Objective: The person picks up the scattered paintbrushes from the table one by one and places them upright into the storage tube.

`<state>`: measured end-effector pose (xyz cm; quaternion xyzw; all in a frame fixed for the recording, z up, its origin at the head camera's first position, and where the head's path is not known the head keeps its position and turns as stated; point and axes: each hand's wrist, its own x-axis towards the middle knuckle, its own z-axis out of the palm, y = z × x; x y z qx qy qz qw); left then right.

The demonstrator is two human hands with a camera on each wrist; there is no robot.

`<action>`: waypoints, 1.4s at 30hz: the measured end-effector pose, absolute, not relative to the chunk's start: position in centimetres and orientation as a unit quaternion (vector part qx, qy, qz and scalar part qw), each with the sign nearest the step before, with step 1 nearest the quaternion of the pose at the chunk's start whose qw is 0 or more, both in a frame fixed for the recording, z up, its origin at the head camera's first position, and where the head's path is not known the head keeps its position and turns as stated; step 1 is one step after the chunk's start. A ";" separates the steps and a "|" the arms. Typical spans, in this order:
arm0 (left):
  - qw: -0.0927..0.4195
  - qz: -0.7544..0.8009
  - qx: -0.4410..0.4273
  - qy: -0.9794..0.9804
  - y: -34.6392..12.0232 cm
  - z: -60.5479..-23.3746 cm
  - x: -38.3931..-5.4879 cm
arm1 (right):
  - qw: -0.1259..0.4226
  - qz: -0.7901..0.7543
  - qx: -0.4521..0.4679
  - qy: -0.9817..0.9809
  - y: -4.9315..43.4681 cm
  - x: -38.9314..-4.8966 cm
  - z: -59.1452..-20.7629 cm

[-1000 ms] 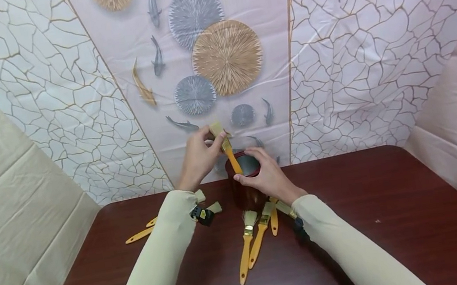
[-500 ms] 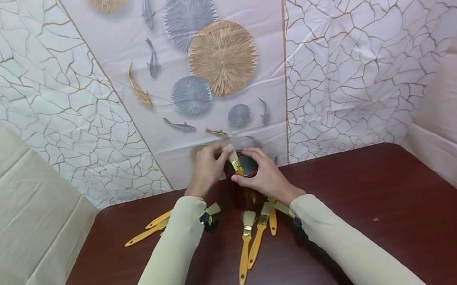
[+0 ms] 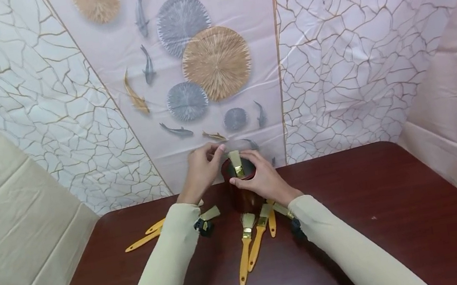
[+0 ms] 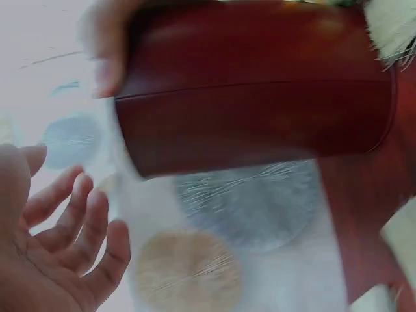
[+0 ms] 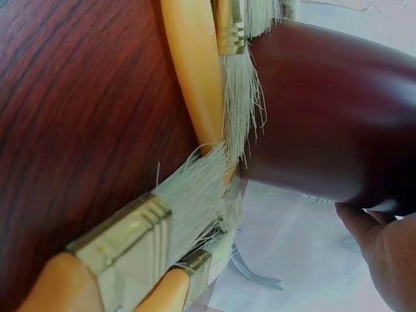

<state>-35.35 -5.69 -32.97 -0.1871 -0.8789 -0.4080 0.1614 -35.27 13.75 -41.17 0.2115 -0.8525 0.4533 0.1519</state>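
Note:
A dark red, leather-like cup (image 3: 244,198) stands upright near the table's back edge. My right hand (image 3: 266,179) grips it near the rim, thumb in front and fingers at the back right. Inside the cup a paintbrush (image 3: 236,162) stands bristles up, its handle hidden by the wall. Just left of the rim is my left hand (image 3: 199,170), apart from the brush. In the left wrist view the left hand's fingers (image 4: 78,227) are loosely curved and hold nothing. The cup (image 4: 260,84) fills the top of that view.
Several yellow-handled paintbrushes (image 3: 244,261) lie before the cup, bristles toward it; some are partly under the right wrist. More brushes (image 3: 142,240) lie to the left, partly covered by the left sleeve. A patterned cloth (image 3: 224,113) hangs behind the table (image 3: 355,222).
My left hand lowered the paintbrush handle-first into the cup, let it go and drew back a little to the left. The right hand still holds the cup.

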 end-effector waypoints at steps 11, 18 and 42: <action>0.129 -0.371 -0.186 -0.900 -11.9 -31.6 -31.7 | 0.127 0.451 0.202 -0.860 13.7 -35.0 -40.5; 0.040 -0.319 -0.170 -0.932 -15.4 -35.4 -31.3 | 0.118 0.464 0.206 -0.853 14.3 -35.1 -40.1; 0.011 -0.218 -0.129 -0.967 -17.1 -43.6 -30.1 | 0.100 0.475 0.202 -0.850 14.3 -35.0 -40.5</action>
